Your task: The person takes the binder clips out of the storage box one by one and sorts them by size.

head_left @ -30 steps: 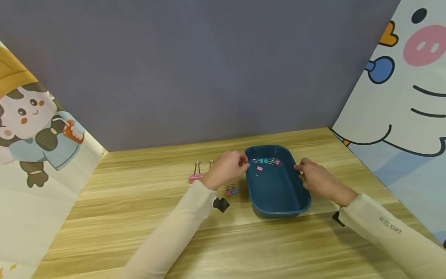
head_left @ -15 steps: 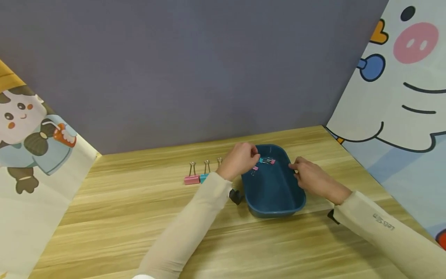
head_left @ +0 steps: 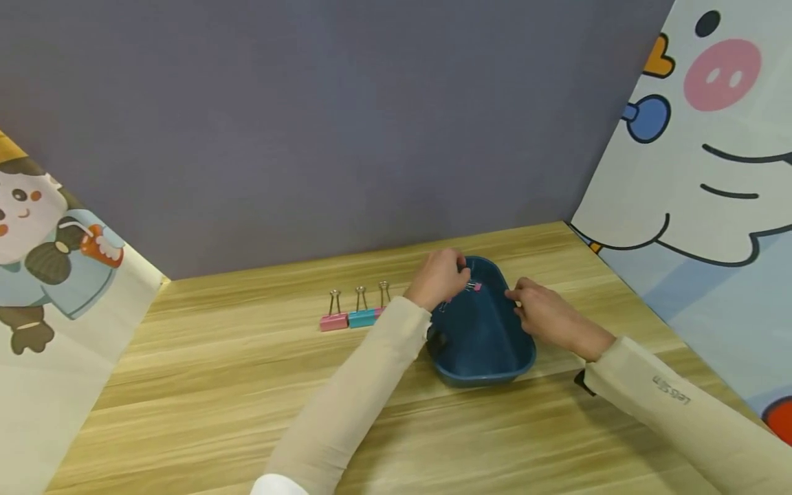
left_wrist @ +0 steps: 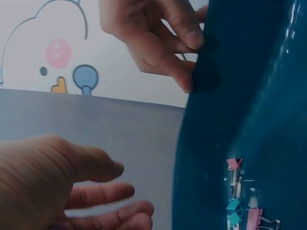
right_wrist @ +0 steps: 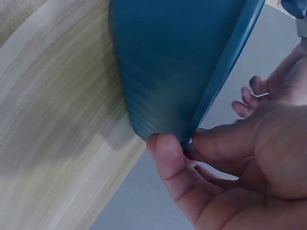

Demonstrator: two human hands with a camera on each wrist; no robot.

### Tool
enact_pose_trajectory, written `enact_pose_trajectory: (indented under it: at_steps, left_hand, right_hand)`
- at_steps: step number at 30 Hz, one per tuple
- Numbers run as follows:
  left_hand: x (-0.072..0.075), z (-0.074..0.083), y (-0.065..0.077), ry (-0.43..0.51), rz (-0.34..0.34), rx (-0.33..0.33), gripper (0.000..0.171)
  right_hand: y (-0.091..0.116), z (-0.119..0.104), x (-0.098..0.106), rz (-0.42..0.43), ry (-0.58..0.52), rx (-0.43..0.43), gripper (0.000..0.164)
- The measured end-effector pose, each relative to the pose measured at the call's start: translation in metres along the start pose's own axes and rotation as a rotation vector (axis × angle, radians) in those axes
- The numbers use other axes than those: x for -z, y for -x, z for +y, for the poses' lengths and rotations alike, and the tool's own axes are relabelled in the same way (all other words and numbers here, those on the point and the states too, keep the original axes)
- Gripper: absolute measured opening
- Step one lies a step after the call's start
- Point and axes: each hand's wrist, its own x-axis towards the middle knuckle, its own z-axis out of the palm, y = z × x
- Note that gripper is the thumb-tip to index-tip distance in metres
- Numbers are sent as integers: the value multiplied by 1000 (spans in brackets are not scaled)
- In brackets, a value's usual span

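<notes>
A dark teal plastic basin (head_left: pixel 482 347) stands on the table. My right hand (head_left: pixel 547 316) pinches its right rim between thumb and fingers, and the right wrist view shows the fingertips (right_wrist: pixel 168 148) at the rim. Over the basin's far left part is my left hand (head_left: pixel 438 278), its thumb and loosely bent fingers apart with nothing between them in the left wrist view. Inside the basin lie small binder clips: a pink clip (left_wrist: pixel 234 164), teal clips (left_wrist: pixel 234 206) and another pink clip (left_wrist: pixel 254 219). In the head view my left hand hides some of them.
Left of the basin, larger binder clips stand in a row: a pink clip (head_left: pixel 334 322), a teal clip (head_left: pixel 361 318) and one partly behind my left sleeve. A grey panel (head_left: pixel 371 137) rises along the table's back edge, with printed cartoon panels at both sides.
My left hand has moved rightward from the basin's left rim to over its inside. The right hand keeps its grip on the rim. The head view has turned slightly right.
</notes>
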Motion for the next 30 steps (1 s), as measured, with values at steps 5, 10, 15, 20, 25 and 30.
enact_pose_trajectory:
  at_steps: [5,10,15,20,25,30]
  left_hand:
    - [-8,-4,-10,-60,18,52,26]
    - [-18,-9,-18,-193,-4,102,15]
    - [-25,-11,-20,-292,-70,136,13]
    - [-27,-12,-20,-343,-135,131,10]
    - [-32,-14,-23,-394,-157,151,18]
    - [-38,-15,-25,-403,-163,185,25]
  right_hand:
    - [-1,0,-1,9,0,4,34]
    - [-1,0,-1,11,11,8,34]
    - [0,2,-1,22,19,19,34]
    - [0,2,-1,22,23,19,34]
    - [-1,2,-1,16,20,3,34]
    - [0,1,0,11,14,-7,34]
